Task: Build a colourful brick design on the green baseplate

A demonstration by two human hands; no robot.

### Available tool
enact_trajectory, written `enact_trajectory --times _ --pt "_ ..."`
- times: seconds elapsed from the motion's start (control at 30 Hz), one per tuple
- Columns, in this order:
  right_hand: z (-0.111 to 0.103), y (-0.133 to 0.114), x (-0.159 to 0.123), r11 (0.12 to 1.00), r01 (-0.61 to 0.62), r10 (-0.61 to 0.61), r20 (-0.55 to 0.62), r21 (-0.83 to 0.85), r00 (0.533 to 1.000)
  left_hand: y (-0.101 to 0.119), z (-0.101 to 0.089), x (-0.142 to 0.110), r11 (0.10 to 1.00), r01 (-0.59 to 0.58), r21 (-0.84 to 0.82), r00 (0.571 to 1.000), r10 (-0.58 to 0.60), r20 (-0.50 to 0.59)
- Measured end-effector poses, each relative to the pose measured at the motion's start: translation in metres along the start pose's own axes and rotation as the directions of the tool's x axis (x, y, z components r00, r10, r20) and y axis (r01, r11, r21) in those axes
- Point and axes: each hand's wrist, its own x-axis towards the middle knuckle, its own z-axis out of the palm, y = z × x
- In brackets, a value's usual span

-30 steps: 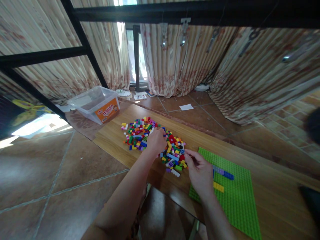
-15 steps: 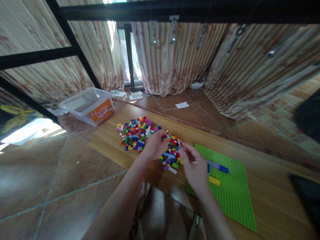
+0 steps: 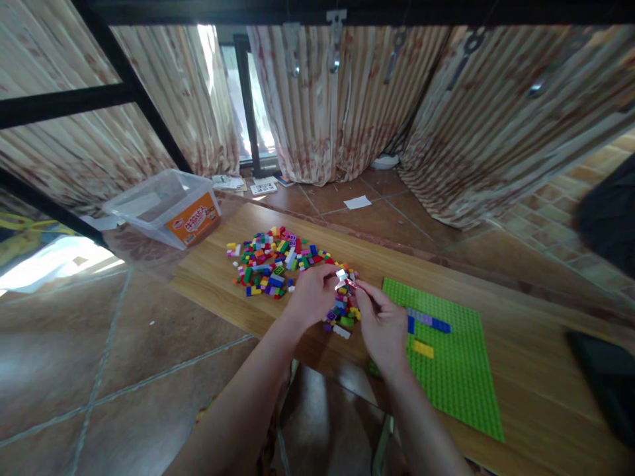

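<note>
My bare forearms come up over the near edge of the wooden table (image 3: 208,268), and my hands meet above the close side of a loose brick pile (image 3: 270,264). My right hand (image 3: 385,327) pinches a small red-and-white piece (image 3: 341,277) by its red side, between thumb and forefinger. My left hand (image 3: 313,296) has its fingertips against the white part; whether they grip it, I cannot tell, nor whether it is one piece or two joined. It hangs just over the bricks, so if my pinch slips or the two hands pull unevenly, it could drop and be lost among bits of like colour.

My left wrist crosses low beside the pile; a careless sweep could scatter small bricks over the table's edge onto the tiles.

By my right hand lies the green baseplate (image 3: 459,377), carrying a yellow brick (image 3: 423,349) and a grey, lavender and blue row (image 3: 431,320). My right forearm overlaps its near edge, so leaning there could shove it askew.

Farther off, the clear tub (image 3: 149,208) stands past the pile, and beyond it hang striped curtains (image 3: 317,125).
</note>
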Motion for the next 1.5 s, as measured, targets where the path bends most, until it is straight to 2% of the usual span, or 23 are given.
enact_trajectory --times 0.17,0.33,0.6,0.77,0.87,0.97,1.03,1.1,1.23,1.33,1.5 --pt "0.001 0.004 0.001 0.988 0.057 -0.058 -0.002 -0.141 0.998 -0.006 -0.004 0.002 0.998 0.039 0.051 0.999 -0.038 -0.006" --pt "0.004 0.001 -0.001 0.965 0.124 -0.11 0.073 -0.23 0.991 -0.005 -0.004 0.001 0.996 0.006 0.084 1.0 -0.004 -0.025" --pt "0.002 0.003 0.004 0.997 0.005 -0.003 0.036 -0.071 0.999 0.003 -0.002 -0.006 0.969 -0.209 0.13 0.977 0.201 0.073" --pt "0.002 0.004 0.006 0.999 -0.035 0.036 -0.032 0.025 0.999 0.007 0.0 -0.008 0.96 -0.258 0.112 0.965 0.249 0.085" --pt "0.0 0.006 0.007 0.999 -0.037 0.038 -0.048 0.022 0.998 0.007 0.0 -0.007 0.966 -0.223 0.129 0.974 0.217 0.061" --pt "-0.002 0.01 0.007 0.999 -0.04 0.04 -0.043 0.004 0.998 0.004 -0.001 -0.005 0.987 -0.135 0.089 0.991 0.135 -0.001" --pt "-0.002 0.011 0.007 0.999 -0.03 0.029 -0.019 -0.027 0.999 0.002 -0.001 -0.003 0.998 -0.056 -0.008 0.998 0.055 -0.026" --pt "-0.002 0.011 0.006 0.996 -0.006 0.008 0.02 -0.094 1.0 0.0 0.001 -0.001 0.987 0.025 -0.157 1.0 -0.026 -0.006" --pt "-0.001 0.007 0.004 0.984 0.034 -0.017 0.096 -0.175 0.995 0.002 0.004 0.001 0.864 0.184 -0.468 0.983 -0.148 0.113" --pt "-0.001 0.004 0.003 0.993 0.017 -0.008 0.079 -0.114 0.997 0.004 0.003 0.001 0.784 0.246 -0.569 0.969 -0.182 0.168" --pt "-0.001 -0.002 0.006 0.994 -0.022 0.016 0.059 0.106 0.998 0.002 -0.001 0.0 0.763 0.227 -0.605 0.972 -0.14 0.188"
